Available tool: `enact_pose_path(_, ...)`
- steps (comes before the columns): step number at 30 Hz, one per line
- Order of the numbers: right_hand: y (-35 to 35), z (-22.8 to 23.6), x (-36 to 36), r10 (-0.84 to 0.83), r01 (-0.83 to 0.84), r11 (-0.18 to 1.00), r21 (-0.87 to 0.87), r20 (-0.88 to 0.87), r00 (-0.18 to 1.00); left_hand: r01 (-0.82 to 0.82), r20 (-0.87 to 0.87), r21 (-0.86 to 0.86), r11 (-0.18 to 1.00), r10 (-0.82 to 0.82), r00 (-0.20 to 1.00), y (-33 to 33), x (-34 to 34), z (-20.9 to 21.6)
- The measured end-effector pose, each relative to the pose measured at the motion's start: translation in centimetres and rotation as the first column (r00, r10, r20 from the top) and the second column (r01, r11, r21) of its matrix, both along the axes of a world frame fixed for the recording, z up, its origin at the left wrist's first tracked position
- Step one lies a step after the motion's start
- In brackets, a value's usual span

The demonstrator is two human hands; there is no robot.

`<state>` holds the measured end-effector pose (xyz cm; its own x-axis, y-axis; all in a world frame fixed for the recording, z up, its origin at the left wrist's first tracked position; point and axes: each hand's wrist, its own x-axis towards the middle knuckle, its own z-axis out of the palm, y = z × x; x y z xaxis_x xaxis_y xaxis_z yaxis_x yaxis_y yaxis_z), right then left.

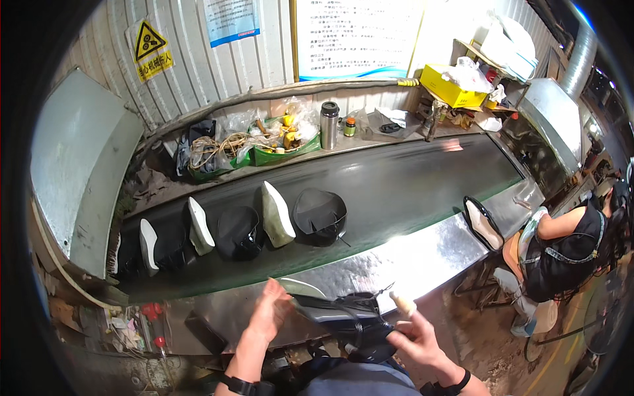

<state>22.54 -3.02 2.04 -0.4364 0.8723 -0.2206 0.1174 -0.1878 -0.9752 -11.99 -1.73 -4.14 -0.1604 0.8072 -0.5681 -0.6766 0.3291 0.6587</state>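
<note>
A black shoe upper with dangling laces or straps is stretched between my hands, above my lap at the belt's near edge. My left hand is closed at its left end, though the fingertips are partly hidden. Thumb and fingers of my right hand grip the right end; a pale cover sits on one raised finger. Just behind the upper, a pale green-white sole lies on the metal ledge, partly covered by it.
On the dark conveyor belt stand pale soles and black uppers in a row. Another shoe piece lies on the metal ledge at right. A thermos stands behind the belt. A co-worker sits at right. Metal hoods flank both ends.
</note>
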Motion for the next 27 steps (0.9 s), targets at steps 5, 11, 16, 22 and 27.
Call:
enact_pose_path(5,-0.7,-6.4,-2.1,0.201,-0.494,0.558,0.667,0.469,0.86,0.205,0.372,-0.121,0.971,-0.147,0.916,-0.3,-0.4,-5.0)
enact_pose_path(11,-2.6,-14.2,-3.6,0.193,-0.581,0.493,0.647,0.57,0.799,0.075,-0.681,-0.161,0.984,-0.166,0.713,1.9,-0.9,-11.1)
enact_pose_path(16,-0.5,-18.0,-7.4,0.053,-0.184,0.846,0.501,0.264,0.963,-0.1,-0.963,-0.109,0.989,-0.08,0.258,5.0,-1.7,-14.0)
enact_pose_path(22,0.1,-18.2,-4.9,0.2,-0.352,0.797,0.49,0.337,0.92,-0.071,-0.859,-0.313,0.947,-0.251,0.447,4.5,-0.3,-11.4)
enact_pose_path(27,1.4,-17.9,-4.9,0.237,-0.313,0.868,0.385,0.234,0.943,-0.117,-0.883,-0.424,0.898,-0.382,0.272,5.0,3.5,-11.1)
